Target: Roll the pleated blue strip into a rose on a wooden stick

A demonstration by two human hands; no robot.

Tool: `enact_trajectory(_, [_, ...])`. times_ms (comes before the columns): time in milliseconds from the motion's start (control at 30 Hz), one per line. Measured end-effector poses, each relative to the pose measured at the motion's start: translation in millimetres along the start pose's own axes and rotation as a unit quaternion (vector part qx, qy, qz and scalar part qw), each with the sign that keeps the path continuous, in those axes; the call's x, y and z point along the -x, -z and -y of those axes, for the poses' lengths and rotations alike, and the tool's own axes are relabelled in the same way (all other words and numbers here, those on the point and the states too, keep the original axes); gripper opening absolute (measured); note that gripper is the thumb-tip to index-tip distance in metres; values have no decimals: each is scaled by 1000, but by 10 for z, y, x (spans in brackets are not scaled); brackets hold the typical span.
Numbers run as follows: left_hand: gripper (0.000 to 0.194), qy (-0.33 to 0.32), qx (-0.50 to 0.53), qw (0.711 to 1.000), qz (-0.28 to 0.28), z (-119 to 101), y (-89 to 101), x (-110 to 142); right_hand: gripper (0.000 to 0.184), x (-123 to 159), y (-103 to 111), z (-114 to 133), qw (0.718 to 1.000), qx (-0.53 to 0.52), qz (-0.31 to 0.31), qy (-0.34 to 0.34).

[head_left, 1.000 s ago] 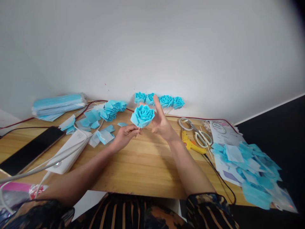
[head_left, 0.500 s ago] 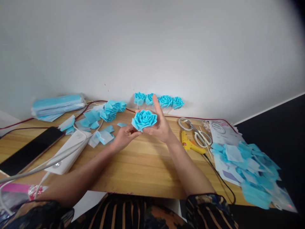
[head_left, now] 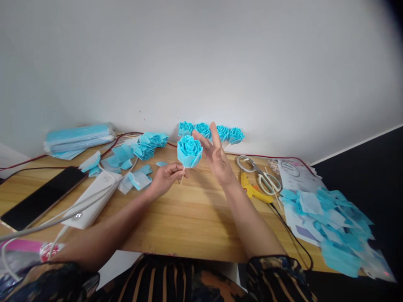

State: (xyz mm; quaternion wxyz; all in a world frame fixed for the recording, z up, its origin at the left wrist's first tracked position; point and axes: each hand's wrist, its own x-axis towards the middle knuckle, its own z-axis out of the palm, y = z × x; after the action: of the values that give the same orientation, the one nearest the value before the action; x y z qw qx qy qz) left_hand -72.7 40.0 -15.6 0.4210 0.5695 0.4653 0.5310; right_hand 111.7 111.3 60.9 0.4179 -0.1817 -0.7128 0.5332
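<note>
Between the fingers of my left hand point(head_left: 166, 178) is the thin wooden stick of a blue handmade rose point(head_left: 189, 152), and the bloom stands upright above the fingertips. Just right of the bloom, my right hand point(head_left: 218, 161) is raised with its fingers spread and nothing in them. Several finished blue roses point(head_left: 223, 133) are lined up against the wall behind, partly hidden by the right fingers. More blue roses point(head_left: 146, 147) lie bunched together to the left, close to loose cut blue pieces point(head_left: 138, 180).
On the right are a yellow glue gun point(head_left: 255, 191), scissors point(head_left: 267, 182) and a pile of blue pieces point(head_left: 333, 226). A phone point(head_left: 42, 197), a white power bank point(head_left: 91, 201) with cables and a pack of blue masks point(head_left: 80, 138) occupy the left. A wall borders the wooden table point(head_left: 179, 226).
My right hand has let go of the rose's bloom and opened to the right. The rose has tipped more upright, showing its side and stick, with my left hand still on the stick.
</note>
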Motion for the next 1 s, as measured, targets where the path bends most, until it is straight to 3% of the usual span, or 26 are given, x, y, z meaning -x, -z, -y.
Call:
enact_trajectory(300, [41, 14, 18, 1000, 12, 33, -22, 17, 149, -22, -43, -85, 998, -29, 45, -29])
enact_trajectory(533, [39, 14, 16, 1000, 14, 37, -54, 18, 139, 7, -91, -13, 998, 19, -7, -65])
enact_trajectory(733, [34, 12, 16, 1000, 9, 16, -56, 16, 139, 4, -97, -38, 996, 53, -50, -41])
enact_trajectory(867, [38, 15, 25, 1000, 11, 13, -43, 15, 146, -2, -89, -33, 997, 62, -23, -31])
enact_trajectory(1000, [41, 16, 42, 999, 7, -1, -13, 3, 122, -8, -46, -11, 1000, -2, -21, 3])
